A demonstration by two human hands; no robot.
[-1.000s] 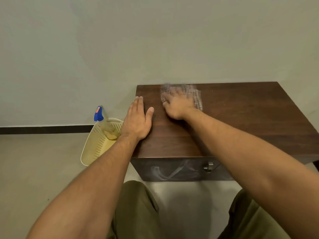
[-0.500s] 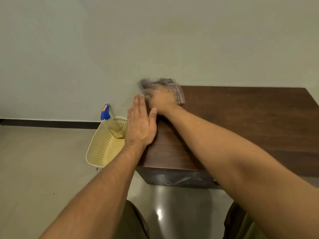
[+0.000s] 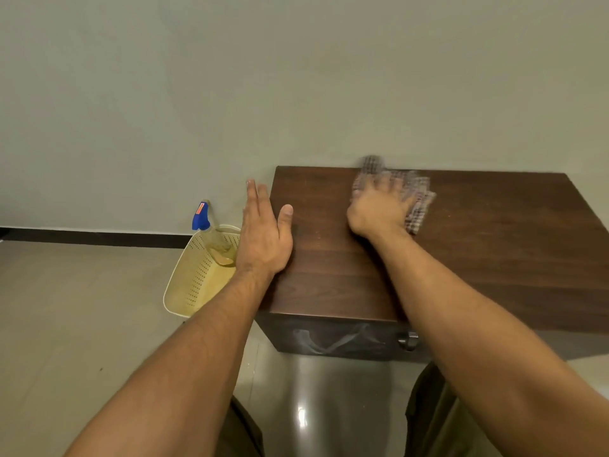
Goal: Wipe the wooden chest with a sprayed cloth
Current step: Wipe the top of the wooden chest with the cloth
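Chest sits on the floor against the wall. Near its top's back edge the right hand presses a checked cloth flat, fingers spread, both blurred. The left hand lies flat at the top's left edge, fingers straight, holding nothing. Beside the chest, a basket holds a spray bottle; its orange label is too small to read.

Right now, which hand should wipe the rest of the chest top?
Right. The right hand presses the cloth on the wooden chest, bare wood beside it; the left hand lies flat at the left edge, holding nothing.
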